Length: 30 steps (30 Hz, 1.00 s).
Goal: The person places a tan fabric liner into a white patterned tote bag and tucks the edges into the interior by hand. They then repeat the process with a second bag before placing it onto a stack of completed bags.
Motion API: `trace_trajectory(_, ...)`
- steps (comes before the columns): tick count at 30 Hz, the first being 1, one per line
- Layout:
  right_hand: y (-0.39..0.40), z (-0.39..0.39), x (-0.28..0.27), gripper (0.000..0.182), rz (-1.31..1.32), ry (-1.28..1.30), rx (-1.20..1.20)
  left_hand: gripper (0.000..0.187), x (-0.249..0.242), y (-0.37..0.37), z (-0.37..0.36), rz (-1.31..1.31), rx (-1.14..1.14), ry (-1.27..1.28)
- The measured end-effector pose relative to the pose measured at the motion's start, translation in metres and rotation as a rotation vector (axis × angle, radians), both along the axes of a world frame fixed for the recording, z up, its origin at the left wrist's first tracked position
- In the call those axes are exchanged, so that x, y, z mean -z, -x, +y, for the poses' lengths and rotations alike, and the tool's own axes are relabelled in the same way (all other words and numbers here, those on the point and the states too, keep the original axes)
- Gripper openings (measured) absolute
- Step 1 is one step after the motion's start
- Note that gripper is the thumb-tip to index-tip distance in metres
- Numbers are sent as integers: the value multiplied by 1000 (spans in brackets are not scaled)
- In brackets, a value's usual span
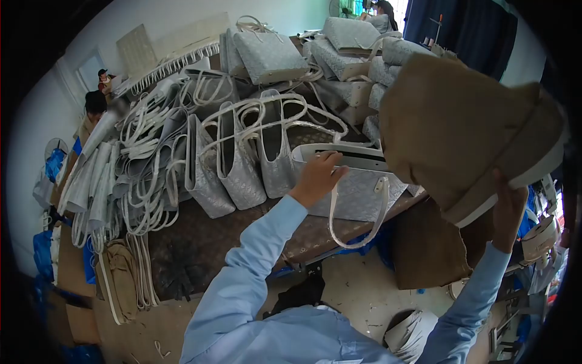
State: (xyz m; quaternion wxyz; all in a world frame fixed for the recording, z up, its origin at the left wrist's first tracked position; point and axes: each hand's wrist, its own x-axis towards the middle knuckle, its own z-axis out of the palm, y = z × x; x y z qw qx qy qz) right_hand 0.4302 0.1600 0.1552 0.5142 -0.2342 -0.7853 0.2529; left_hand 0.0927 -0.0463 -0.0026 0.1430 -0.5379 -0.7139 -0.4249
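Rising above the right hand (508,209), one brown fabric piece (461,121) with a white band (536,164) at its edge is held up, the fingers being closed on it near that band. One silvery patterned bag (364,197) is held at its pale rim by the left hand (318,180), whose fingers are curled over in a narrow grip. The bag is placed directly below and to the right of that grip, and one handle loop (357,244) is seen hanging down its near face.

Just left of the left hand's grip, three open bags (242,173) are stood in a row, their handles looped above them. Farther left, a heap of grey pieces and pale straps (142,176) is piled too thickly to be counted. Beyond the grip, more finished bags (270,57) are stacked; their full number cannot be told, as some are hidden. All are borne by one brown-covered table (224,246).

Below the right hand's grip, one brown cardboard box (427,249) is seen. Far beyond both hands, three people (94,112) can be counted, two at the left and one at the right.
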Motion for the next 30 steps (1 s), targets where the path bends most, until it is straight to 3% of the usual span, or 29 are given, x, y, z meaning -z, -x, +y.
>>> trace_trajectory(4,78,35,-34,27,-30,-56,-81,33,26,0,37,203,-61,236)
trace_trajectory(5,90,46,-37,27,3,-36,-111,33,28,-1,39,190,-51,236)
trace_trajectory(7,112,72,-35,28,33,44,-189,31,16,4,35,-88,-1,315)
trace_trajectory(8,125,84,-34,30,71,124,-283,31,19,8,38,-94,-6,305)
trace_trajectory(10,152,100,-27,30,48,185,-410,34,25,6,40,163,-94,67)
trace_trajectory(12,178,97,-26,30,25,261,-537,28,27,0,44,40,-113,140)
trace_trajectory(14,203,79,-27,29,-347,384,-690,21,23,-15,45,72,-250,169)
trace_trajectory(15,213,84,-19,29,-390,410,-700,21,26,-27,43,26,-261,188)
trace_trajectory(17,242,95,-1,31,-912,312,-932,18,28,-37,39,4,-315,234)
trace_trajectory(20,268,71,8,36,-1170,206,-1061,16,29,-59,37,3,-446,142)
trace_trajectory(23,298,52,34,40,-1386,-43,-1482,13,53,-60,39,-118,-396,28)
trace_trajectory(25,310,37,44,37,-1379,-35,-1548,12,33,-61,37,-144,-401,20)
trace_trajectory(27,331,37,72,35,-1563,1,-1225,8,25,-61,33,-40,-403,143)
trace_trajectory(29,340,38,89,30,-1528,-34,-1218,8,24,-64,32,-13,-392,119)
trace_trajectory(30,330,30,94,25,-1358,-194,-1263,8,26,-65,32,-18,-387,90)
